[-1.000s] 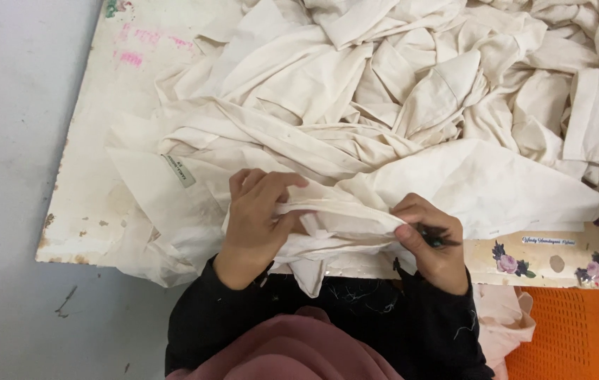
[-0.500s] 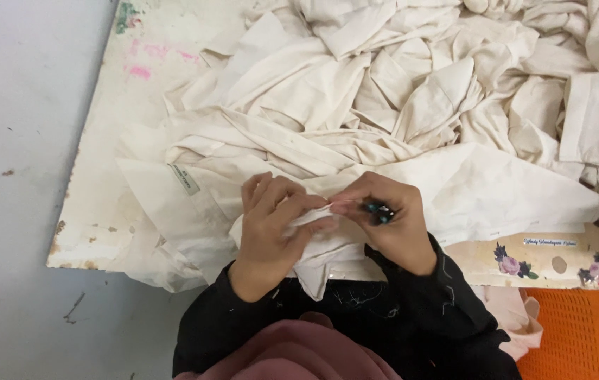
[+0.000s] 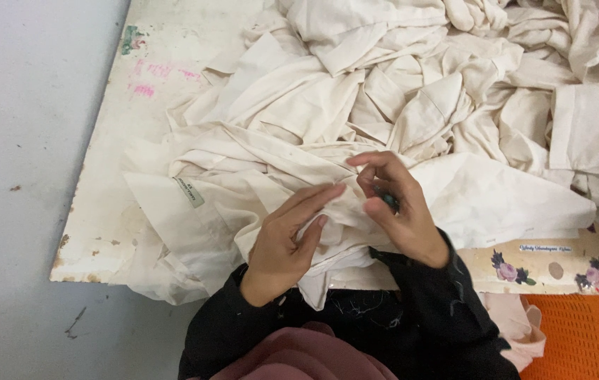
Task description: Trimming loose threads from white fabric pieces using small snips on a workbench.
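Nearest us, left hand (image 3: 287,243) pinches a fold of the cream garment (image 3: 257,204) at the counter (image 3: 102,211) edge, fingers closed on cloth. Right hand (image 3: 396,211) is curled around a small dark tool (image 3: 386,200), tip touching the same fold; tool type unclear. Risk, in our judgement: the tip sits just beside the left fingertips, so a slip could nick skin or fabric. Beyond, the heaped cream pile (image 3: 454,84) could slide and drag the garment

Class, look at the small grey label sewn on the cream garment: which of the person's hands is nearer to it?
Left. The left hand lies on the cloth just right of the grey label; the right hand is farther right, beyond it.
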